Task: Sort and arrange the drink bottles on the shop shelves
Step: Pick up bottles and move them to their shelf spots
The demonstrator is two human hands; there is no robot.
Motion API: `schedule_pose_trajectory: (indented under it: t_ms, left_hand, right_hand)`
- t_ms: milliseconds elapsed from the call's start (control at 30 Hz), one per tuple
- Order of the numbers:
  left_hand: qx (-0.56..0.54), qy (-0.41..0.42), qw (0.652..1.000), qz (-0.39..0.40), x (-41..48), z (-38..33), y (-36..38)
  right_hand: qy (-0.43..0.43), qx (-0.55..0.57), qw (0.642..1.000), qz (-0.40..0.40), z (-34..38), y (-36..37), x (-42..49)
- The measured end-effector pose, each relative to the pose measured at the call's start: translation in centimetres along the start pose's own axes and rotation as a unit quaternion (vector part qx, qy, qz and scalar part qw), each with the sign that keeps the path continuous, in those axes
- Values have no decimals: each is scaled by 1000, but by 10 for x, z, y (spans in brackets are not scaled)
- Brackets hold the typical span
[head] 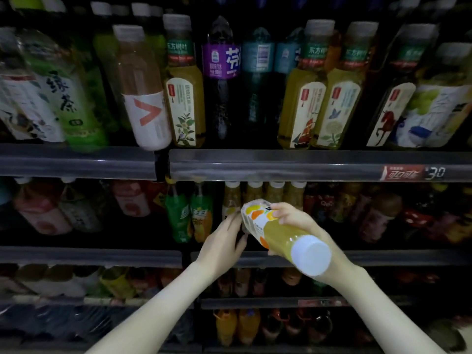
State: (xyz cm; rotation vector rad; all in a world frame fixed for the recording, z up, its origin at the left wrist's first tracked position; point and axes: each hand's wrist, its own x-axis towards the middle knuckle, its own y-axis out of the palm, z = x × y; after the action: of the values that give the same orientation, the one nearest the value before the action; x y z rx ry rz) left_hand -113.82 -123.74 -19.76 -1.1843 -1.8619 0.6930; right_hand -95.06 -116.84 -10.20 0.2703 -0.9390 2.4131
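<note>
The left forearm [158, 305] and right forearm [383, 310], both bare, rise toward the juice bottle [282, 235] and converge on it. The right hand [302, 224] comes in from the right of the bottle and grips it, fingers curled over its labelled end, palm and wrist under its capped end. The left hand [224, 241] lies left of the bottle, fingers nearly straight and reaching to its base, thumb spread below; whether they touch it is unclear.
</note>
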Motion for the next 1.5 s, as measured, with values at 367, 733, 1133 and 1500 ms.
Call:
schedule_pose_trajectory:
  t_ms: [367, 733, 1133, 1500]
  left_hand:
    - [37, -48, 992, 114, 3, 10, 4]
    - [73, -70, 988, 113, 0, 27, 10]
    - [43, 123, 990, -46, 34, -27, -38]
    - [-37, 167, 961, -218, 112, -135, -115]
  right_hand:
    - [276, 2, 958, -72, -112, 18, 11]
    - [320, -35, 945, -54, -115, 11, 31]
    - [328, -276, 899, -92, -62, 19, 33]
    - [91, -235, 879, -406, 48, -85, 64]
